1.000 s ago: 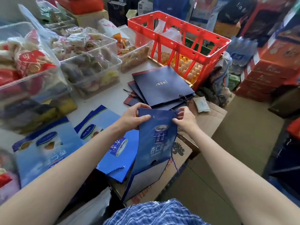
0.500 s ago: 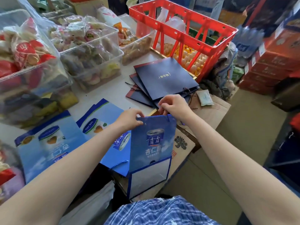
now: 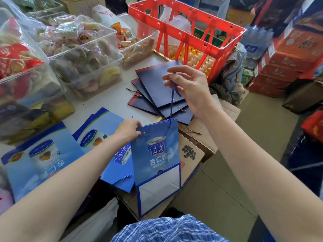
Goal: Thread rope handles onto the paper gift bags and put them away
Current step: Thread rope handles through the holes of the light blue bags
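Only one view is given, taken from a wide-angle camera worn on the head. It is directed forward and steeply down, so both forearms are seen entering from the near edge. The counter is seen closely on the left, and the floor is seen on the right.

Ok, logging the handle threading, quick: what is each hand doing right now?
Left hand: grips the top edge of the blue gift bag.
Right hand: pinches the blue rope, pulled up from the bag.
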Demonstrator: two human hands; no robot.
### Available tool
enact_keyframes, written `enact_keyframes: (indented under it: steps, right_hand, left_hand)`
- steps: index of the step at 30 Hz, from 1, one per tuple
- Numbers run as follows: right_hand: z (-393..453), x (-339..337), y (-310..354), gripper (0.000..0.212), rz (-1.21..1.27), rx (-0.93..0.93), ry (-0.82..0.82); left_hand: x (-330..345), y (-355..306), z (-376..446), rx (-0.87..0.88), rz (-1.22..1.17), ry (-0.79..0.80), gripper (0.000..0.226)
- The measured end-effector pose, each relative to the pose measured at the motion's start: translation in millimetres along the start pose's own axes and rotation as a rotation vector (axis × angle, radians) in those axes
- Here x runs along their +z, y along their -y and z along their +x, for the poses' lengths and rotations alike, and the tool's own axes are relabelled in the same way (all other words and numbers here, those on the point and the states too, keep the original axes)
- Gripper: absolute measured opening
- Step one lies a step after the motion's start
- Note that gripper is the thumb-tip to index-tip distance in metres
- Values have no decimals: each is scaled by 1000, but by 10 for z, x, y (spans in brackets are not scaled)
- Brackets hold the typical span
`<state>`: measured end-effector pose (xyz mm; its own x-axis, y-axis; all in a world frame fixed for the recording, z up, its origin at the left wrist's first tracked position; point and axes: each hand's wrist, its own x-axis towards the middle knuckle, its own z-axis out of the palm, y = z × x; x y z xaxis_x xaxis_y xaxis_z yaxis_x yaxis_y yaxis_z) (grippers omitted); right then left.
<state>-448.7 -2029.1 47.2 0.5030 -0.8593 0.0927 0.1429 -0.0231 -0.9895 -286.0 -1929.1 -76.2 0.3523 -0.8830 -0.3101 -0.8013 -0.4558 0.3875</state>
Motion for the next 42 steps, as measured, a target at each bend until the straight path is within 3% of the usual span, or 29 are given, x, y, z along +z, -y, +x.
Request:
enact_keyframes:
  steps: [5, 9, 11, 14, 18, 30, 42]
  right_hand:
    - [-44, -38, 75, 17, -51, -23, 46]
    - [-172, -77, -9, 30, -53, 108, 103]
    - [-286, -164, -173, 23, -239, 127, 102]
    - [-447, -397, -509, 10, -705, 112, 91]
    - [-658, -586, -845, 16, -1029, 229, 182]
    - [-1004, -420, -1009, 23, -942, 197, 204]
    - [-1042, -337, -957, 24, -917, 240, 221]
  left_hand:
    - [141, -23, -65, 44, 75, -19, 20]
    - [266, -90, -95, 126, 60, -54, 18]
    - [278, -157, -93, 168, 31, -36, 19]
    - [266, -287, -95, 261, 19, -36, 20]
    - [276, -455, -123, 387, 153, -97, 21]
    - [136, -601, -259, 333, -206, 14, 15]
    - [144, -653, -404, 370, -260, -16, 16]
